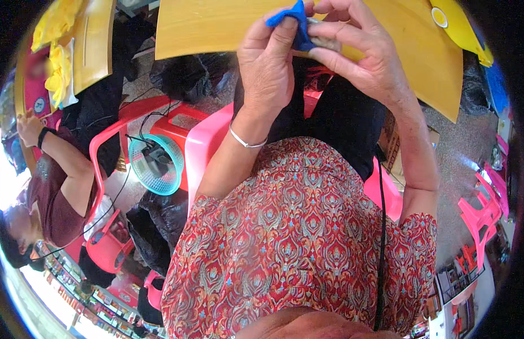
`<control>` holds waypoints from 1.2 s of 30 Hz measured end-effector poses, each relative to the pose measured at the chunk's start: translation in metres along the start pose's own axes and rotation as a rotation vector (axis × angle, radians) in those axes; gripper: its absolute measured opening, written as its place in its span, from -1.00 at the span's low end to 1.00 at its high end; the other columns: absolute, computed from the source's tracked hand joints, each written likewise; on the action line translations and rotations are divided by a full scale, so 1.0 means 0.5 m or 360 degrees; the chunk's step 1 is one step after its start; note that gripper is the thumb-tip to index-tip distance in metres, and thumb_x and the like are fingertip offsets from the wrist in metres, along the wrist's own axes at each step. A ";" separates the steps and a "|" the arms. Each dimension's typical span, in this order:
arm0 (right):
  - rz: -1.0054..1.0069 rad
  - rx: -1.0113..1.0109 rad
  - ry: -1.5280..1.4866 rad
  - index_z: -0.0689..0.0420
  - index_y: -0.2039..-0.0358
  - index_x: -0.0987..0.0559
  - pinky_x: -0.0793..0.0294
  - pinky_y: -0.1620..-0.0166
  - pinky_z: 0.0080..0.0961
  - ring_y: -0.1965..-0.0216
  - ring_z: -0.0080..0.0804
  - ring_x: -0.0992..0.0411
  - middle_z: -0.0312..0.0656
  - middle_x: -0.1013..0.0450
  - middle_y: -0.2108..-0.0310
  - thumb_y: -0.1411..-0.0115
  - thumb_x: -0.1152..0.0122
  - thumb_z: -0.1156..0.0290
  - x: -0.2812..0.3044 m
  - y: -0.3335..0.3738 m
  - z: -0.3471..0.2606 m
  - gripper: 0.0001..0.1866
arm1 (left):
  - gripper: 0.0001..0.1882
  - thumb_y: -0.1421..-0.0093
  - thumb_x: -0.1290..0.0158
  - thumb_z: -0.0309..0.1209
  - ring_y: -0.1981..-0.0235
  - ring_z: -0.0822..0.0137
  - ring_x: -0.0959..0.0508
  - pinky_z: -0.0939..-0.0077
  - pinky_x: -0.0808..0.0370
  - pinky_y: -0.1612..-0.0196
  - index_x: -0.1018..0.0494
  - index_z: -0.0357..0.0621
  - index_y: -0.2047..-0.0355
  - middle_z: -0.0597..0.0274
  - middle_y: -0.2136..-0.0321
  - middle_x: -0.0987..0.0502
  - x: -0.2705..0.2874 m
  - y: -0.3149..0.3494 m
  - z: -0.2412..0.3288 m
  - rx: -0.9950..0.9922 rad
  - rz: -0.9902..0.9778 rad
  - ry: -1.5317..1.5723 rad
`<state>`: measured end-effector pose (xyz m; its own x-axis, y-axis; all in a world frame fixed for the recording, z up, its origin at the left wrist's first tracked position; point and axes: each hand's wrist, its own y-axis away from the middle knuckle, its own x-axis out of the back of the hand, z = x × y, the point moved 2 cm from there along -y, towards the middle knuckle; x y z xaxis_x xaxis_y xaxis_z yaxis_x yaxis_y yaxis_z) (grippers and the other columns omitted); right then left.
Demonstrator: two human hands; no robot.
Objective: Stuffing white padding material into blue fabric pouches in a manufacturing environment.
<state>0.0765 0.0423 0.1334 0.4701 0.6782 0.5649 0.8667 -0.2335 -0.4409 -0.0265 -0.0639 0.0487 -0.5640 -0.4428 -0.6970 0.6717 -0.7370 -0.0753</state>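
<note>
Above the worktop's [211, 28] near edge, the left hand [269, 68] is pinching blue cloth [301, 28], ideally steadily, the right hand [372, 56] a seemingly soft pale lump [326, 43].

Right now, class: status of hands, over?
Left hand: gripping blue piece. Right hand: pinching pale item beside it. Yellow tabletop close by; no obstruction visible.

No words or numbers are legible. A pale oval mark [439, 17] on the yellow piece [462, 33] near the surface's [217, 28] right edge and a round blue emblem [39, 105] at far left show nothing readable.
</note>
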 end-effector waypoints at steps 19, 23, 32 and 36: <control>-0.0016 -0.0359 -0.0775 0.26 0.03 -0.54 -0.28 -0.11 -0.54 -0.05 -0.44 -0.34 -0.19 -0.38 0.01 -0.16 -0.15 0.61 -0.012 0.069 0.095 -0.67 | -0.59 -0.29 -0.03 -0.41 -0.06 0.26 -0.44 0.33 -0.39 -0.15 -0.27 -0.30 -0.10 0.05 -0.06 -0.40 -0.033 0.018 -0.001 0.0330 -0.0197 0.0036; 0.0078 -0.0306 -0.0819 0.26 0.09 -0.54 -0.28 -0.14 -0.50 -0.07 -0.42 -0.34 -0.17 -0.41 0.02 -0.15 -0.17 0.61 -0.007 0.051 0.072 -0.72 | -0.61 -0.32 0.02 -0.36 -0.05 0.28 -0.44 0.33 -0.40 -0.13 -0.29 -0.29 -0.09 0.09 -0.08 -0.40 -0.011 0.014 -0.014 0.0440 -0.0377 0.0201; 0.0016 -0.0149 -0.0458 0.22 0.15 -0.57 -0.31 -0.08 -0.50 0.06 -0.40 -0.38 -0.23 -0.41 0.12 -0.10 -0.28 0.52 0.001 0.053 0.048 -0.73 | -0.46 -0.40 0.22 -0.24 -0.27 0.16 -0.21 0.27 -0.17 -0.28 -0.06 -0.29 -0.29 -0.02 -0.28 -0.15 -0.076 0.015 0.032 0.0312 -0.0421 0.0163; 0.0002 -0.0012 -0.0084 0.18 0.17 -0.60 -0.36 -0.01 -0.50 0.13 -0.35 -0.40 -0.21 -0.39 0.17 -0.06 -0.34 0.47 -0.001 0.047 0.015 -0.72 | -0.40 -0.40 0.27 -0.15 -0.31 0.12 -0.14 0.22 -0.12 -0.31 -0.02 -0.31 -0.30 -0.01 -0.31 -0.07 -0.070 0.015 0.021 0.0351 -0.0392 0.0278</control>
<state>0.0952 0.0416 0.1176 0.4620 0.7137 0.5266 0.8673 -0.2396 -0.4363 -0.0071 -0.0594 0.0800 -0.5929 -0.1586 -0.7895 0.3957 -0.9113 -0.1141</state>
